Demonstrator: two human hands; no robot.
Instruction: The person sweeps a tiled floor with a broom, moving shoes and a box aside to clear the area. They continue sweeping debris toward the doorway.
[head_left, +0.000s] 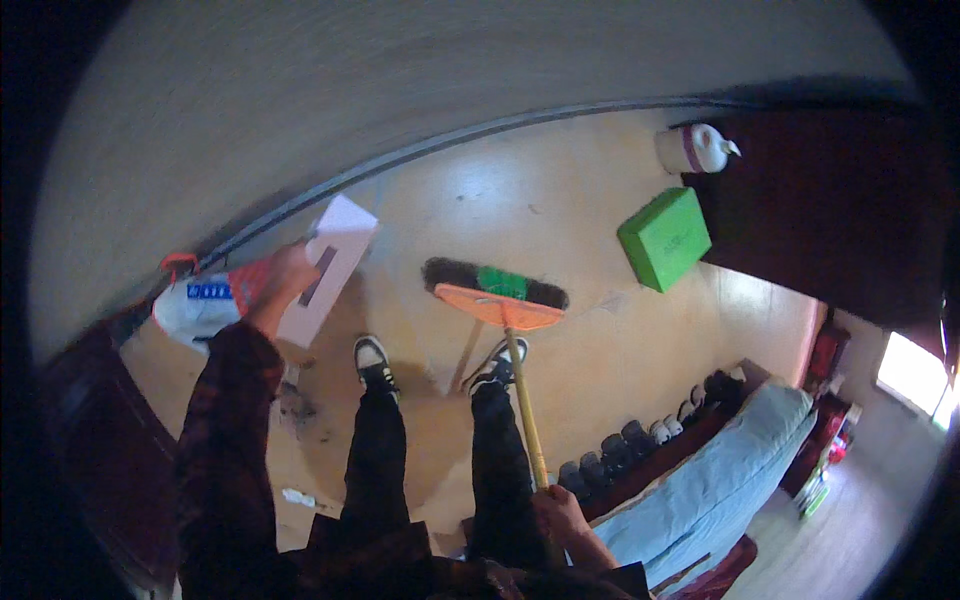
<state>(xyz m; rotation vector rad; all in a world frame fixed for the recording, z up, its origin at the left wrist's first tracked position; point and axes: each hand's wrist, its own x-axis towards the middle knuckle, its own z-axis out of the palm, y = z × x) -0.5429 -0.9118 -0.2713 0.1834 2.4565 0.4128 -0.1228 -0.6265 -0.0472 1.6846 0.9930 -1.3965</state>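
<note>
My left hand (287, 279) grips the edge of a pale pink box (341, 251) with a dark slot-like mark on its side. The box is tilted above the floor near the wall. My right hand (562, 512) is closed around the yellow handle (531, 427) of a broom. Its orange plastic head (499, 306) has dark bristles with a green section (502, 282) and is in front of my feet. Just beyond my left hand is a white bag (184, 311) with a blue printed patch and a red handle.
A green box (666, 241) and a white plastic jug (686, 150) stand beside dark red furniture (810, 210). Several shoes (615, 452) line the base of a seat or bed with a light-blue cover (705, 480). Dark debris (300, 409) and a small white item (298, 497) lie on the floor.
</note>
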